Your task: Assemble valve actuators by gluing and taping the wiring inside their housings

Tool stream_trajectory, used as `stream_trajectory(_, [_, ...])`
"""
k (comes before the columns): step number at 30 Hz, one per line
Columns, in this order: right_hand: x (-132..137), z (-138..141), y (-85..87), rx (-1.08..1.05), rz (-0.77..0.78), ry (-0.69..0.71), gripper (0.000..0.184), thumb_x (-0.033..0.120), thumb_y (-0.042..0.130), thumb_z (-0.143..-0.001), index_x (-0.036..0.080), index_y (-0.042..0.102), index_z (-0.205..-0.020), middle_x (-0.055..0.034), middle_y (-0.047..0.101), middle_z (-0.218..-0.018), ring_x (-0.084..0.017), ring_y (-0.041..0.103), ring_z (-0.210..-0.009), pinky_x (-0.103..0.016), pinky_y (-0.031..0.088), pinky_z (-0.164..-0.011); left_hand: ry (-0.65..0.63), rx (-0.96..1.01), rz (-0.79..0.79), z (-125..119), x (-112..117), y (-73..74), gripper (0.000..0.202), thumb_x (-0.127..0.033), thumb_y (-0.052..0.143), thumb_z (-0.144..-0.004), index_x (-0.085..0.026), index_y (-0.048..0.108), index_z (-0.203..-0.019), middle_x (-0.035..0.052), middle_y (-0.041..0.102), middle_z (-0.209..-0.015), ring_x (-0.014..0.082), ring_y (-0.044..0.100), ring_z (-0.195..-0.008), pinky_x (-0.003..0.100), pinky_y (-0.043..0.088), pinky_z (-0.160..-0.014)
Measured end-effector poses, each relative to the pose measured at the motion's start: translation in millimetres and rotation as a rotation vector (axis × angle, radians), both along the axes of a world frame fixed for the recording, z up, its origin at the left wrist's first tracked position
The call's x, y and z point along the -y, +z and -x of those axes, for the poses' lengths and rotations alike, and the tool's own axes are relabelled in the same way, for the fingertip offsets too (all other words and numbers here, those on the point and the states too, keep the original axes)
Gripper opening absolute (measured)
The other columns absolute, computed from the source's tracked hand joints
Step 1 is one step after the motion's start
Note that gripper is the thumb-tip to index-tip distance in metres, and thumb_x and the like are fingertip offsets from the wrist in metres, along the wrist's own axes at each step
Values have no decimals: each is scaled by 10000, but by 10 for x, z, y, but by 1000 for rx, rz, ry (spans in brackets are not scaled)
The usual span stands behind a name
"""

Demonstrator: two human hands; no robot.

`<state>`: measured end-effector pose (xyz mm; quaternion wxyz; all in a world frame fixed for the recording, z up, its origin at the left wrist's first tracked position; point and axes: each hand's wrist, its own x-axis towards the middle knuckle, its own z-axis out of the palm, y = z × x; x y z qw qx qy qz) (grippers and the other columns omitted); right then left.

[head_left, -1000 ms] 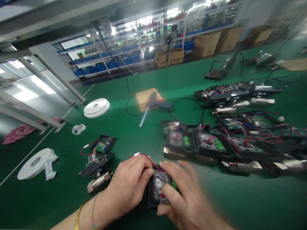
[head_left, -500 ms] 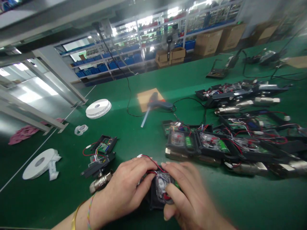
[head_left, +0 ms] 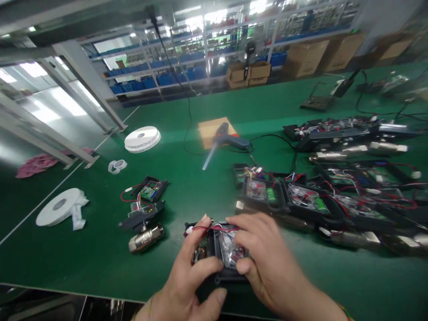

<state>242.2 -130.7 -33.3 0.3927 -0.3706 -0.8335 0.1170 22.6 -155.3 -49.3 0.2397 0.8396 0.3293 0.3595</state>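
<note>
A black plastic housing [head_left: 230, 273] lies opened on the table in front of me, a clear-cased mechanism [head_left: 227, 249] in its right half. Circuit parts partly show in the left half, under my fingers. Red and black wires [head_left: 219, 228] with a white connector run across the top. My left hand [head_left: 192, 276] grips the left side, its index finger at the wires and its thumb lower, near the front edge. On the right, my right hand [head_left: 267, 254] has its fingers curled over the housing's edge and the clear case. Parts of the housing are hidden by both hands.
To the left lies another wired unit [head_left: 143, 214] with a metal valve [head_left: 146, 238]. White tape rolls [head_left: 142, 139] are further left. A glue gun [head_left: 230, 139] rests on cardboard [head_left: 205, 129]. Several similar assemblies [head_left: 301, 200] line the right; cables cross behind them.
My left hand has shifted down and spread its fingers, uncovering more of the housing's left half and the nearby valve. My right hand has moved slightly up. The whole view has shifted.
</note>
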Motion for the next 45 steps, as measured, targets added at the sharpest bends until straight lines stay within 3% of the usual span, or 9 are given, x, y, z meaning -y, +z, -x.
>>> stream_trajectory(9, [-100,-12,51,-16,110,9,377,477,230,-1102,203,487,-1063,-105,655,-1144,-228,568,-1066,-407,364,-926,-86,-75,-147,107,-123,23,343,-272,503,-979,-180,548,-1306,229,160,-1622,404,302,-1482,602,429,-1095])
stream_trajectory(15, [-122,-3,119,-22,144,11,368,483,219,-1101,223,477,-1066,-86,662,-1119,-223,596,-1012,-392,406,-886,-109,-87,-174,156,-136,9,299,-284,547,-974,-169,563,-1250,256,143,-1615,429,295,-1476,637,443,-1075])
stream_trajectory(19, [-120,-15,177,10,193,16,331,471,233,-1102,239,467,-1067,-73,665,-1087,-233,611,-962,-384,440,-822,-63,-79,-196,91,-104,-88,322,-126,635,-907,-192,605,-1221,230,158,-1614,394,296,-1479,594,470,-1074])
stream_trajectory(23, [-71,-70,198,7,264,45,292,496,327,-1083,243,473,-1073,-90,631,-1182,-258,586,-1091,-418,452,-902,-28,-75,-231,21,-82,-159,477,26,624,-838,-221,635,-1246,211,197,-1592,364,335,-1461,562,494,-1061])
stream_trajectory(26, [-39,-101,193,-22,353,47,131,366,458,-1049,244,484,-1087,-84,599,-1247,-252,555,-1162,-412,448,-958,-21,-85,-245,12,-70,-164,512,37,636,-820,-225,640,-1260,208,227,-1573,347,356,-1450,541,505,-1063])
stream_trajectory(28, [-40,-101,180,-55,366,52,58,271,448,-1035,246,490,-1066,-64,605,-1217,-232,564,-1124,-392,452,-944,-21,-93,-265,24,-67,-154,504,46,623,-810,-206,649,-1246,212,235,-1564,345,347,-1455,521,515,-1062])
stream_trajectory(34, [-84,-56,110,-107,329,75,84,290,404,-1055,244,472,-1071,-52,613,-1145,-223,566,-1040,-375,460,-888,-20,-138,-297,32,-99,-87,370,-67,639,-863,-182,677,-1212,222,219,-1561,347,335,-1457,506,524,-1059])
stream_trajectory(39, [-55,-39,76,-145,314,73,238,424,311,-1097,250,472,-1087,-50,619,-1119,-215,569,-1018,-357,460,-869,4,-190,-404,-12,-101,-32,515,-56,658,-852,-297,645,-1307,168,207,-1596,344,322,-1460,562,482,-1087])
stream_trajectory(45, [-56,11,92,-137,311,53,358,515,251,-1090,243,478,-1036,-54,625,-1046,-227,560,-935,-369,439,-804,30,-249,-375,49,-26,-62,532,-117,660,-874,-284,603,-1376,188,236,-1588,364,384,-1437,534,525,-1053])
